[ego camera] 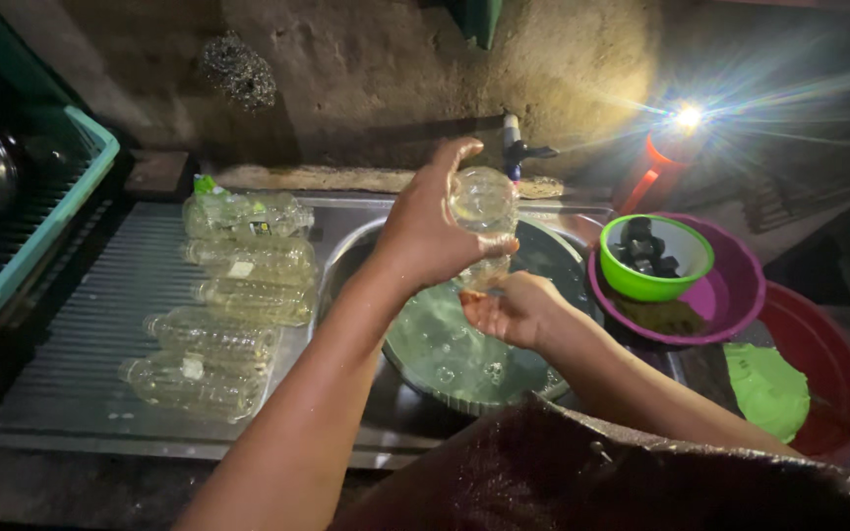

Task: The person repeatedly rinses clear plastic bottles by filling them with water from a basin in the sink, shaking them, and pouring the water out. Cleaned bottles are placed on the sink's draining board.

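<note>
both forearms are seen bare and extended forward from the lower edge of the view, converging near the centre. the left hand (425,231) is raised higher, with the wrist bent and the fingers and thumb curled closed in a grip. the right hand (509,310) is held just below it, palm turned upward and fingers loosely cupped. the two hands are positioned close together, almost touching. the skin appears wet.

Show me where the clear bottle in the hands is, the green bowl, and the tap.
clear bottle (484,202), head view, on its rounded upper body above the thumb.
green bowl (656,285), head view, on its front outer wall.
tap (516,149), head view, on its upright stem by the wall.
</note>
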